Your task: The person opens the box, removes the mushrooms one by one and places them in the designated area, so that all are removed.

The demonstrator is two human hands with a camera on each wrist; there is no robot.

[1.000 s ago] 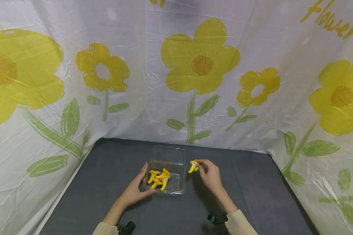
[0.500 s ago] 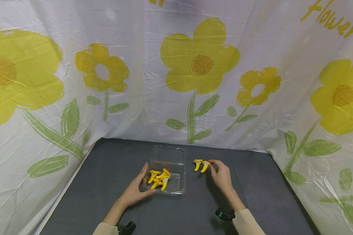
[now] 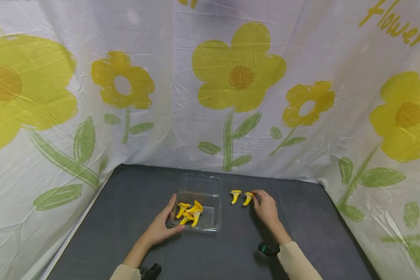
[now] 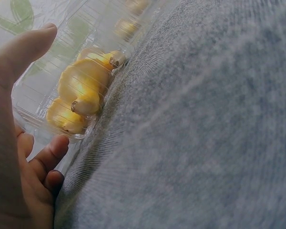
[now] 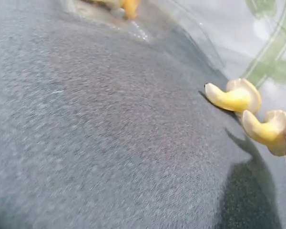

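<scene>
A clear plastic clamshell box stands on the dark cloth with its lid raised at the back. Several yellow chanterelle mushrooms lie in its left half. My left hand grips the box's left side, thumb near the front corner and fingers along the side; the left wrist view shows these mushrooms through the clear wall. Right of the box, a single chanterelle lies on the cloth. Just beside it, my right hand pinches another chanterelle by its cap; this held chanterelle overlaps the other in the right wrist view.
Dark grey cloth covers the table. A white curtain printed with yellow flowers hangs along the back and both sides. Black straps with devices sit at the wrists, below pale sleeves.
My right hand has moved right, away from the box. One chanterelle now lies apart on the cloth, while the other has shifted right with my fingers. My left hand and the box stay put.
</scene>
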